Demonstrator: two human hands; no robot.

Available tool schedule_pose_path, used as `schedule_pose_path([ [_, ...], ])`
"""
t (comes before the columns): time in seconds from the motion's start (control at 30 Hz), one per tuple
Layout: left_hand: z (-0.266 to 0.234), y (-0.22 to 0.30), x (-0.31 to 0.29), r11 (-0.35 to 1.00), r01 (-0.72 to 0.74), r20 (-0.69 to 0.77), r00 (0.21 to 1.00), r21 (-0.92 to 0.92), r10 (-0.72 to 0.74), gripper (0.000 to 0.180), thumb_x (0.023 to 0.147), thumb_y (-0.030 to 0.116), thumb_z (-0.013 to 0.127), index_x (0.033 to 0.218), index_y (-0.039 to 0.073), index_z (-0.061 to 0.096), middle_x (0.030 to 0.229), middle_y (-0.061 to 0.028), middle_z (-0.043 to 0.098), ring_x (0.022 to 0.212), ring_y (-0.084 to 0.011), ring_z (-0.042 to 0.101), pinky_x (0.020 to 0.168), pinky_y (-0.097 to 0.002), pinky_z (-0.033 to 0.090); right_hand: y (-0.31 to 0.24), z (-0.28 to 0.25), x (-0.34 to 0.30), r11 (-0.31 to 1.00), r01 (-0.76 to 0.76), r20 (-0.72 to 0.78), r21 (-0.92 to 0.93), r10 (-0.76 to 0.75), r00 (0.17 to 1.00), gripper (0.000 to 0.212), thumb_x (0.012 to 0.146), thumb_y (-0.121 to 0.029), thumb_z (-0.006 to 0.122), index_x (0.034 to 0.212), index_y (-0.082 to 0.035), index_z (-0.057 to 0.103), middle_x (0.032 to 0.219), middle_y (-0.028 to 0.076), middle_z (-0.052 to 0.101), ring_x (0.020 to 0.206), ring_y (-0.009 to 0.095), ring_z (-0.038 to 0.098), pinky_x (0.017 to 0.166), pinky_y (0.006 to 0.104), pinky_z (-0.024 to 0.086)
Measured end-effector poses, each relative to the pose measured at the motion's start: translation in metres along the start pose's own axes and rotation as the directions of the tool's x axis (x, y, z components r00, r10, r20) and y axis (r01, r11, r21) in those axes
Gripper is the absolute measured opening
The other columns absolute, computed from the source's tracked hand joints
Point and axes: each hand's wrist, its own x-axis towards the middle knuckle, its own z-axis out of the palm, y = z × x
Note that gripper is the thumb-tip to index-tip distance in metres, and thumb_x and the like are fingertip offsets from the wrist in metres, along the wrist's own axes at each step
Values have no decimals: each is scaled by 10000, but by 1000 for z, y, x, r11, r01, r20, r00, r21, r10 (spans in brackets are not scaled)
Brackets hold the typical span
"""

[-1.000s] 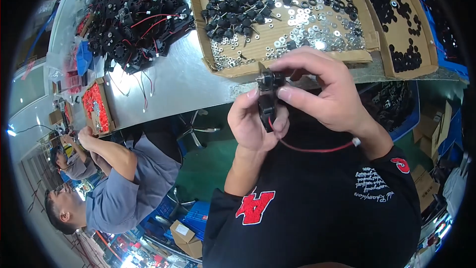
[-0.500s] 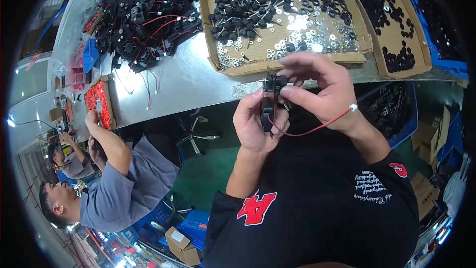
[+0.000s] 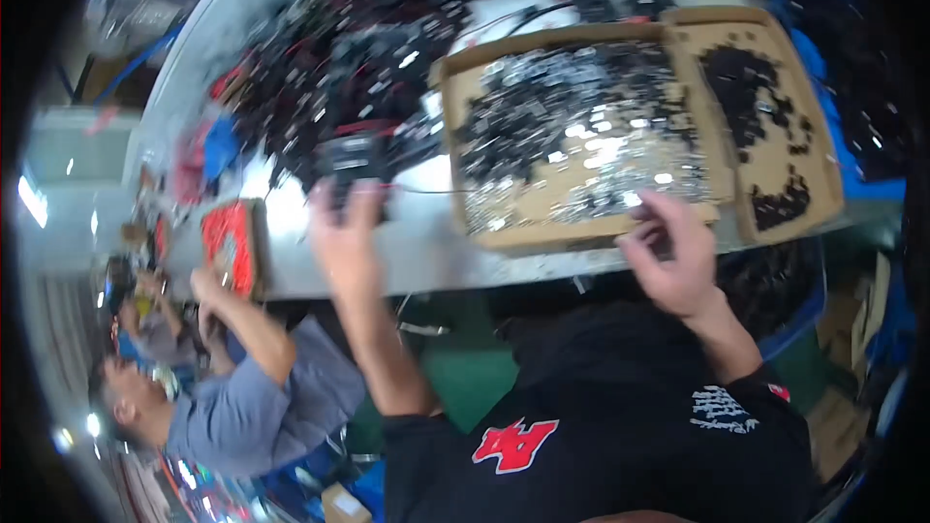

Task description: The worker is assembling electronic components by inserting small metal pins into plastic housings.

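My left hand reaches over the heap of black fan units at the left of the metal table. Its fingers close on the near end of a boxy black fan unit, from which a thin wire trails to the right. Motion smears this hand. At the front right edge of a cardboard tray, my right hand hovers with fingers half curled and thumb apart; I see nothing held in it. Black rubber parts and shiny metal washers fill the tray.
A second cardboard tray holds small black pieces, with a blue crate beyond it. Leftward, a co-worker in grey reaches into a box of red parts. The table's front edge runs before me.
My hands have separated. The left has carried the fan unit forward and left to the heap; the right has moved toward the tray's front right corner. The whole view has shifted and blurred.
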Motion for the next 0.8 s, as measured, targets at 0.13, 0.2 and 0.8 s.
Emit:
schedule_pose_path([
  [0.13, -42, 20, 88, 982, -188, -166, 968, 16, 188, 594, 871, 167, 694, 1346, -64, 424, 997, -82, 634, 874, -148, 610, 731, -250, 478, -5, 3, 10, 998, 69, 22, -6, -68, 997, 491, 768, -21, 731, 1227, -8, 558, 989, 122, 628, 730, 149, 645, 623, 261, 521],
  [0.2, -52, 10, 120, 954, -257, -162, 946, 156, 281, 595, 871, 210, 705, 1321, -70, 436, 962, -84, 624, 847, -169, 586, 789, -298, 462, -6, -4, 16, 983, 161, -19, -89, -163, 986, 431, 758, -42, 743, 1162, -8, 594, 979, 145, 636, 763, 234, 655, 669, 319, 538],
  [0.8, 86, -36, -114, 871, -353, -359, 807, 342, 468, 235, 918, 65, 576, 1121, -39, 517, 955, -73, 496, 788, -154, 476, 705, -280, 406, 128, -317, 141, 205, -530, -511, -823, 141, 848, 392, 796, -327, 692, 1012, 0, 672, 927, 224, 668, 923, 383, 638, 825, 446, 503],
])
